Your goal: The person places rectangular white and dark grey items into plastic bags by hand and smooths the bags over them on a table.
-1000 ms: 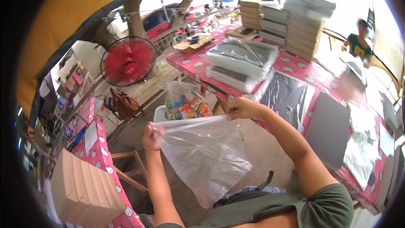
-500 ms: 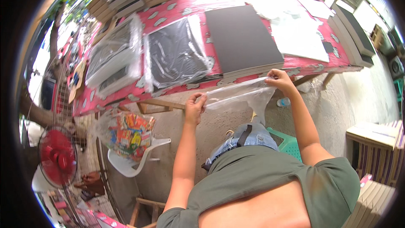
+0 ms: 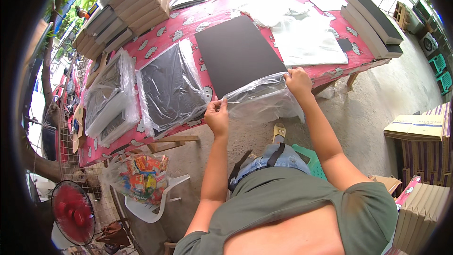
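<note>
My left hand [image 3: 217, 115] and my right hand [image 3: 297, 81] each pinch an upper corner of a clear plastic bag [image 3: 262, 99], held stretched between them at the near edge of the red patterned table [image 3: 188, 23]. Just beyond the bag's mouth lies a bare black flat board [image 3: 238, 52] on the table. To its left lies another black board wrapped in clear plastic [image 3: 170, 87]. The bag hangs down over the table edge toward my lap.
More wrapped boards [image 3: 111, 97] lie at the table's left end; stacked flat boxes [image 3: 127, 7] at the far left; white sheets [image 3: 309, 42] and dark slabs [image 3: 373, 19] at right. A white chair with a bag of colourful packets [image 3: 144, 179], a red fan [image 3: 73, 212], and cardboard boxes [image 3: 420, 127] surround me.
I have turned from the chair side toward the table. The bag, held open in both hands throughout, has come up to the table edge in front of the bare black board.
</note>
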Demonstrator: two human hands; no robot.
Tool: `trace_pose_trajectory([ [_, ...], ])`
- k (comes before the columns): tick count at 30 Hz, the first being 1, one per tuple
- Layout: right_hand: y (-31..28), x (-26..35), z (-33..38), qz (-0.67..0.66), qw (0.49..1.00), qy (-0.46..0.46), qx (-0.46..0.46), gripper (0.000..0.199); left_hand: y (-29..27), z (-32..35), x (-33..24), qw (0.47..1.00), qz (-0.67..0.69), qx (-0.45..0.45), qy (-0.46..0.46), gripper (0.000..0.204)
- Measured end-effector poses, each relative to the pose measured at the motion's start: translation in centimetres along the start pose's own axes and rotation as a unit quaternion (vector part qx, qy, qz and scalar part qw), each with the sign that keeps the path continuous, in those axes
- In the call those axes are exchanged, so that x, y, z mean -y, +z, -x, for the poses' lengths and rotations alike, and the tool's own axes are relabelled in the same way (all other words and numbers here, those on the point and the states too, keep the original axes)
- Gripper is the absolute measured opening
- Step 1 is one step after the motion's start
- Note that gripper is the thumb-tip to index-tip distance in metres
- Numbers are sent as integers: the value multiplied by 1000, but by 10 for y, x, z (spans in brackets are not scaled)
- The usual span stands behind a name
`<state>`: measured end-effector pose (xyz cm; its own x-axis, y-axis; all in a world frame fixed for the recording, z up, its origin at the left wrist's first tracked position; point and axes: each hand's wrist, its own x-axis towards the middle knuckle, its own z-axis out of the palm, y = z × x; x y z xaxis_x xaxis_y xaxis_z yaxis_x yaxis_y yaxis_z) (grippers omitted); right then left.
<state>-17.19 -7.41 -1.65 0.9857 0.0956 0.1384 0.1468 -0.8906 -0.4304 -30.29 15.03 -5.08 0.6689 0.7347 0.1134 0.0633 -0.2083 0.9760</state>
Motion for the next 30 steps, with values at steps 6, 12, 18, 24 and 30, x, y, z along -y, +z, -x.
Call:
trace_pose_trajectory([
  [6,-4,-8,19,-59,997,-33,-39,20,-13,20,-22,997,-67,-20,-29,14],
  [12,-15,-44,91,-405,913,14,50,14,-60,78,-22,979,112,-41,-168,10],
  [18,-17,-69,124,-500,832,86,224,22,-100,101,22,981,107,60,-152,13],
  [24,-17,-56,105,-566,785,103,228,23,-108,65,35,933,212,230,-177,10],
  [30,-2,-52,75,-575,807,30,133,26,-92,34,26,917,283,227,-163,16],
])
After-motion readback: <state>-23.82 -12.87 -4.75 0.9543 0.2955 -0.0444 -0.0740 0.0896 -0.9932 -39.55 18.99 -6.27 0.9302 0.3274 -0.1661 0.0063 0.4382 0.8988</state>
